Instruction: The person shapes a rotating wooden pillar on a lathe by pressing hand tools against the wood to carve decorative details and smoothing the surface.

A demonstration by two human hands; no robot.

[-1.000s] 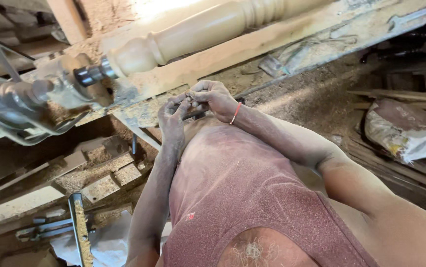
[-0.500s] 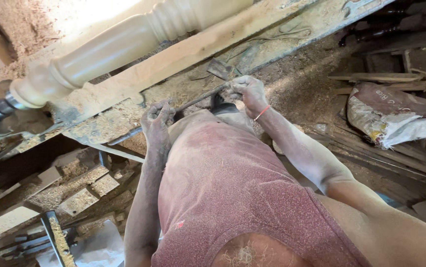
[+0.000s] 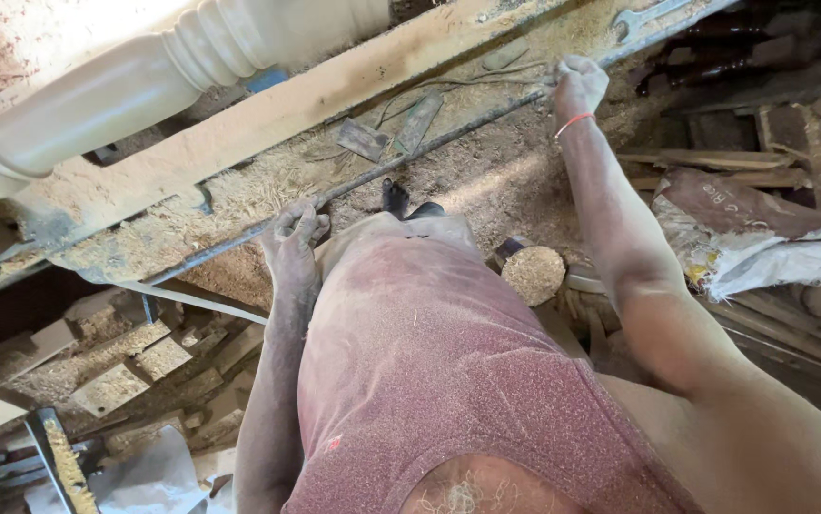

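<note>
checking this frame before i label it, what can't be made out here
Head view only:
- Pale turned wooden spindle: both ends cut off by the frame edges.
- Long thin metal rod: its far end leaves the top edge.
- Left hand and right hand: backs face the camera, so each grip on the rod is hidden.

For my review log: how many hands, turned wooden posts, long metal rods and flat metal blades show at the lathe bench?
Hands: 2, left hand and right hand, each with its grip on the rod
Turned wooden post: 1
Long metal rod: 1
Flat metal blades: 2
Total: 6
</note>
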